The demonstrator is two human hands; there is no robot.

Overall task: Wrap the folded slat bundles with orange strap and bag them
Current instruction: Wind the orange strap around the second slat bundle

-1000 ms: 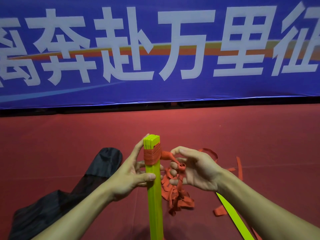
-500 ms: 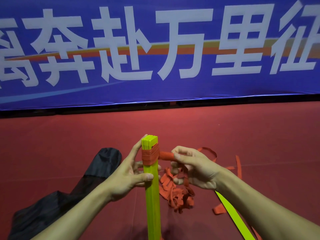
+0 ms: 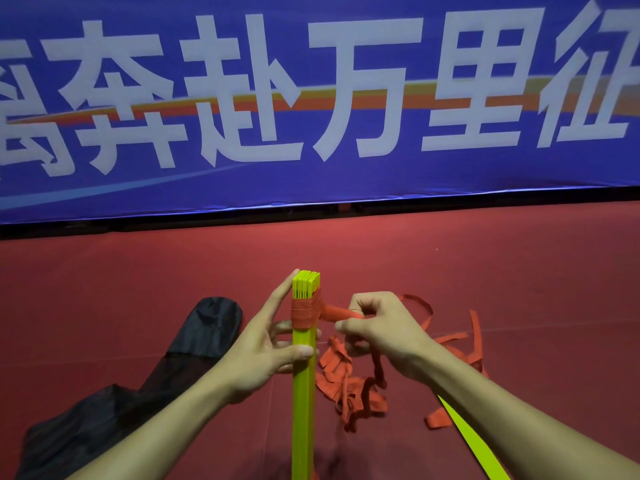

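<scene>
A bundle of yellow-green slats (image 3: 304, 393) stands upright in front of me. Several turns of orange strap (image 3: 305, 311) bind it just below its top. My left hand (image 3: 263, 348) holds the bundle, thumb across its front and index finger straight up along its left side. To the right, my right hand (image 3: 384, 330) pinches the strap's taut free length (image 3: 337, 310) close beside the wrap. More orange strap hangs from that hand into a loose tangle (image 3: 349, 389) on the floor.
A black bag (image 3: 114, 403) lies on the red carpet (image 3: 519, 289) at the lower left. A single yellow-green slat (image 3: 471, 441) shows under my right forearm. More orange strap loops (image 3: 457, 337) lie to the right. A blue banner (image 3: 318, 98) closes the far side.
My right hand has drawn the strap out to the right so that it runs taut from the wrap. The bundle and my left hand have barely moved.
</scene>
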